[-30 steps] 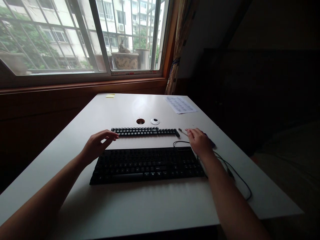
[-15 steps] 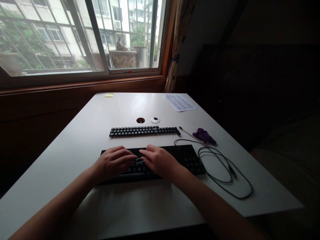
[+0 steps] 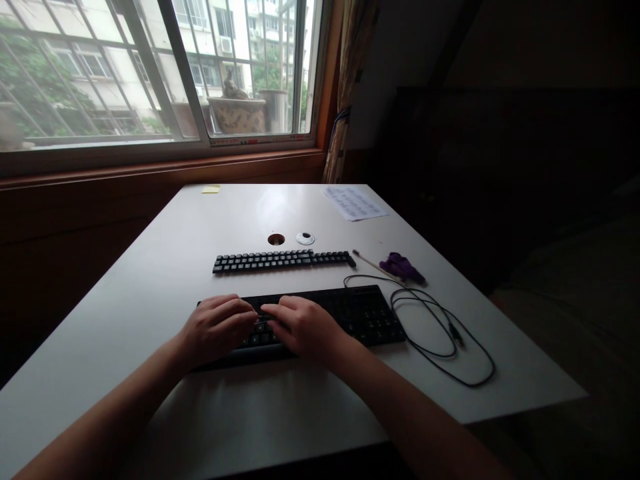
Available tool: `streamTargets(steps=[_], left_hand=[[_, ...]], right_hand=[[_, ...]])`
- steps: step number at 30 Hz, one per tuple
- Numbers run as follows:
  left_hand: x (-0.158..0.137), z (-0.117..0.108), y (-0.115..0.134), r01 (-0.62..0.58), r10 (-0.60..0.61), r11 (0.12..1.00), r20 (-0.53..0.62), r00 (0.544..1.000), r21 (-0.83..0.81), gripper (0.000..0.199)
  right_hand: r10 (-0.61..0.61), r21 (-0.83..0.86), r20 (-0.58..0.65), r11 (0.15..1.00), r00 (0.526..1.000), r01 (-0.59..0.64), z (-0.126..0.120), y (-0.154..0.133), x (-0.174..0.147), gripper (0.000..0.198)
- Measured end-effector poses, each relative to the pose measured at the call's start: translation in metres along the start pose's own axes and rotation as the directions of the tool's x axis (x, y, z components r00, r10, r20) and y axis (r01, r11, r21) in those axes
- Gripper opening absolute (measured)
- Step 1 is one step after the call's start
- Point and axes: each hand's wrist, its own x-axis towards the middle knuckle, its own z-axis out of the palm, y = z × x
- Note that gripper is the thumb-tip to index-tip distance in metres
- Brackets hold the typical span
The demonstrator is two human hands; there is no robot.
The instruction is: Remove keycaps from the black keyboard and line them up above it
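A black keyboard lies on the white table, with both hands over its left and middle part. My left hand is curled, its fingertips pinched at a thin metal wire tool, which looks like a keycap puller. From the other side, my right hand meets the same tool with thumb and index finger closed near it. The fingers hide most of the wire and the keys beneath. Just beyond the keyboard, loose black keycaps stand in neat rows.
A black cable loops to the keyboard's right. Behind it lie a thin-handled brush and a purple cloth. Further back are a cable hole, its round cover, printed papers and a yellow note.
Both hands have shifted slightly left over the keyboard. The wire tool, plainly visible between the fingertips before, is now mostly covered. The whole view has moved a little.
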Motion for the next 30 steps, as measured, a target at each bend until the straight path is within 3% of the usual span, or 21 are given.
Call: streamTargets(steps=[5, 11, 20, 26, 30], left_hand=[[-0.001, -0.011, -0.010, 0.198, -0.196, 0.980, -0.114, 0.974, 0.006, 0.009], [-0.005, -0.016, -0.020, 0.359, -0.362, 0.932, -0.056, 0.930, -0.055, 0.004], [-0.012, -0.012, -0.027, 0.383, -0.377, 0.921, 0.091, 0.922, -0.071, 0.008], [-0.007, -0.009, -0.018, 0.322, -0.278, 0.933, 0.248, 0.928, -0.162, 0.010], [0.000, -0.005, -0.009, 0.309, -0.241, 0.925, 0.289, 0.926, -0.220, 0.011]], right_hand=[[0.023, 0.163, -0.105, 0.987, 0.994, -0.006, -0.012, 0.018, -0.006, 0.028], [0.124, 0.328, -0.243, 0.944, 0.962, -0.039, -0.017, 0.023, -0.007, 0.022], [0.150, 0.394, -0.301, 0.919, 0.942, -0.020, -0.011, 0.008, -0.009, 0.019], [0.211, 0.431, -0.358, 0.901, 0.909, -0.040, -0.014, 0.008, -0.008, 0.018], [0.247, 0.537, -0.299, 0.842, 0.922, -0.052, -0.018, 0.008, -0.009, 0.021]])
